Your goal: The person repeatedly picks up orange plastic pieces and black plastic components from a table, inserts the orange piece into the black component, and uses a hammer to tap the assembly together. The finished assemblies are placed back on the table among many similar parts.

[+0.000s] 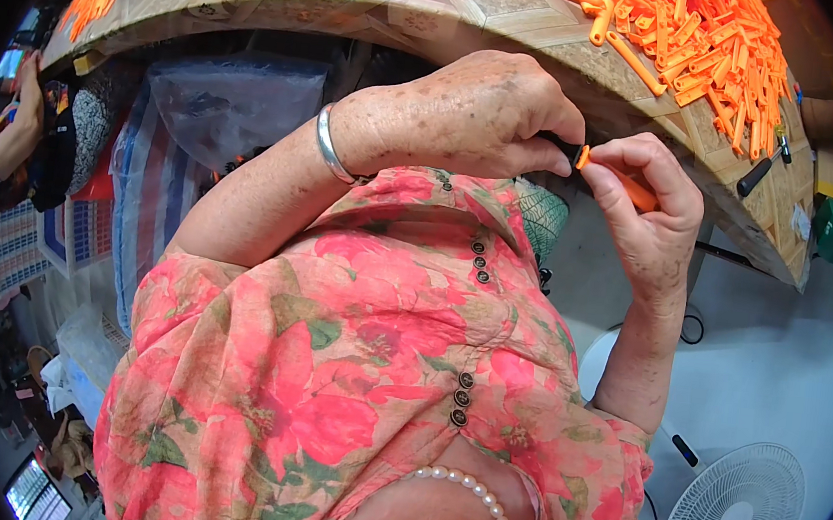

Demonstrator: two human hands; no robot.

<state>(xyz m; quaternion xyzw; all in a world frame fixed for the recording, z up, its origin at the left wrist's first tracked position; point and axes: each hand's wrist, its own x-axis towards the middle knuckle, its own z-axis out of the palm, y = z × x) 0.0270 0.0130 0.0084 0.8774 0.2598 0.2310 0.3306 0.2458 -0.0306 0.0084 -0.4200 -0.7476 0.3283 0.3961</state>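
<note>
My left hand (496, 107), with a silver bangle on its wrist, reaches across in front of my body at the table's edge. Its thumb and forefinger pinch a small black piece (581, 158). Close beside it my right hand (658, 198) is closed around an orange plastic handle (640, 193). The handle's end meets the black piece between the two sets of fingertips. Beyond my hands, a large heap of similar orange plastic handles (696, 61) covers the right part of the table.
The patterned table (439, 22) curves across the top. A black-handled tool (755, 177) lies near its right edge, by a brown spool (826, 119). A white fan (738, 517) stands at lower right. At left are plastic bags (236, 102) and another person's arm (20, 127).
</note>
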